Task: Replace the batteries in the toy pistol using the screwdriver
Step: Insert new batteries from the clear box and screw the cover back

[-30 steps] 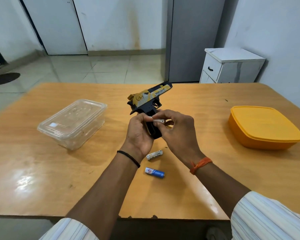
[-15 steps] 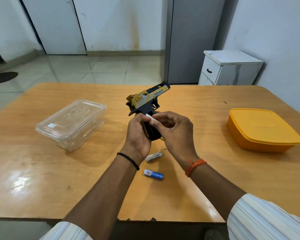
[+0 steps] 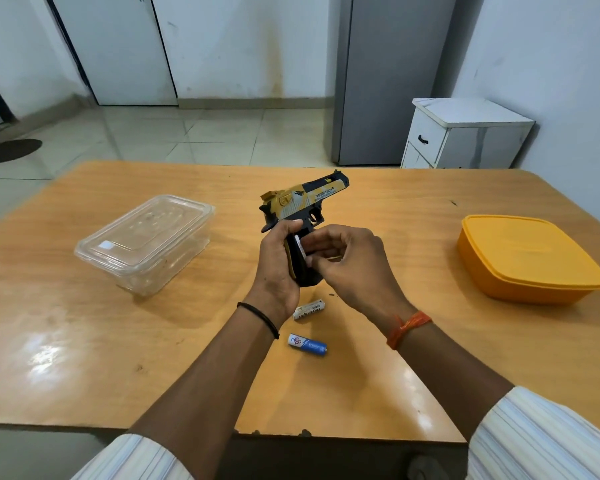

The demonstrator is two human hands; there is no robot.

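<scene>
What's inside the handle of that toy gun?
A white battery shows at the opened side of the toy pistol grip, under the right hand fingers. The left hand and fingers cover the rest of the compartment.

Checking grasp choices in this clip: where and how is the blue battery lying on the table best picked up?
Pinch the blue battery across its round middle, coming straight down from above. It lies flat on the table, long axis roughly left to right, so its near and far sides are open to thumb and forefinger. The white battery lies apart from it, beyond, and both forearms pass to either side, so nothing crowds that grip.
</scene>
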